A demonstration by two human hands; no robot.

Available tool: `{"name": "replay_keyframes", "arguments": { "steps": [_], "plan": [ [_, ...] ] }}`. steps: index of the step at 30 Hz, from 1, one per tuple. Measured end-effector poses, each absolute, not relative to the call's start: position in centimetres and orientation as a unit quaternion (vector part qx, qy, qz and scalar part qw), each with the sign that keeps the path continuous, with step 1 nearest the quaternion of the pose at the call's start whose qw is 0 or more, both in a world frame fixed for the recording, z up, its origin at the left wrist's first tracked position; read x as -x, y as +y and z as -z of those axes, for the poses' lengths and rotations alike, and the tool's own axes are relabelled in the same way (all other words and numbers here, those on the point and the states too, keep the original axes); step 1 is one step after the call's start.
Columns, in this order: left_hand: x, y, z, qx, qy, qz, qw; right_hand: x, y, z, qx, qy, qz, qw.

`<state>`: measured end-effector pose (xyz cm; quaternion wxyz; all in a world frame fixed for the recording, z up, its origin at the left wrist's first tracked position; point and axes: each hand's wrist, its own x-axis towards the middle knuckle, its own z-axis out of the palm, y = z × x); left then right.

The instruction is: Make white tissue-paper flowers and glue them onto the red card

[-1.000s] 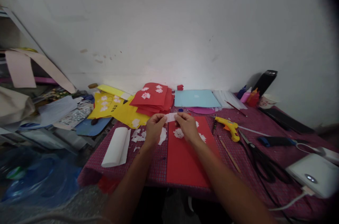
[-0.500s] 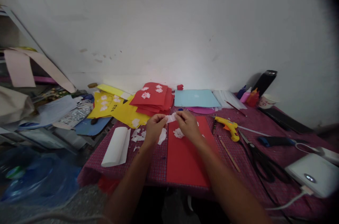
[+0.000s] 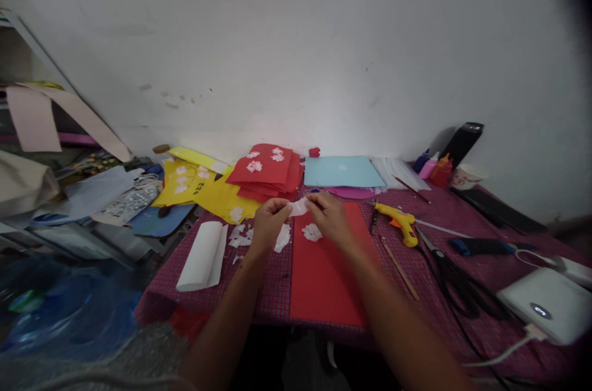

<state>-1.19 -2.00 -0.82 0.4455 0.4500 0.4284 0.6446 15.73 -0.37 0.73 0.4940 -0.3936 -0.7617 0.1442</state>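
**White paper strip (image 3: pixel 298 208) pinched at both ends**

In the head view, your left hand (image 3: pixel 269 221) pinches one end of the strip between thumb and finger, and your right hand (image 3: pixel 329 216) pinches the other. The strip spans the short gap between your fingertips, over the far end of the red sheet (image 3: pixel 329 286). A white paper flower (image 3: pixel 312 232) lies on that sheet, just nearer to you than your right fingers. Left of your left fingers are torn white scraps (image 3: pixel 240 238), with the paper roll (image 3: pixel 201 258) further out. Beyond your left fingers sits a stack of red cards (image 3: pixel 263 174); beyond your right ones, a light blue sheet (image 3: pixel 343 175). Right of your right fingers lies the yellow glue gun (image 3: pixel 398 223), with black scissors (image 3: pixel 456 274) farther right and nearer to you.
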Motion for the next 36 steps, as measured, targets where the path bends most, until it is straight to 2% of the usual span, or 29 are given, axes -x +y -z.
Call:
{"name": "replay_keyframes", "arguments": {
  "steps": [12, 23, 32, 36],
  "plan": [
    [1.3, -2.1, 0.7, -0.486, 0.451, -0.642, 0.384, -16.2, -0.2, -1.1, 0.402, -0.766, -0.146, 0.479],
    [0.9, -3.3, 0.2, -0.54, 0.492, -0.661, 0.174, -16.2, -0.2, -1.1, 0.4, -0.769, -0.146, 0.476],
    [1.2, -3.4, 0.4, -0.617, 0.507, -0.591, 0.117, -16.2, -0.3, -1.1, 0.402, -0.76, -0.162, 0.484],
    [1.1, -3.3, 0.4, -0.608, 0.5, -0.608, 0.106, -16.2, -0.3, -1.0, 0.407, -0.752, -0.163, 0.492]
  ]
}}
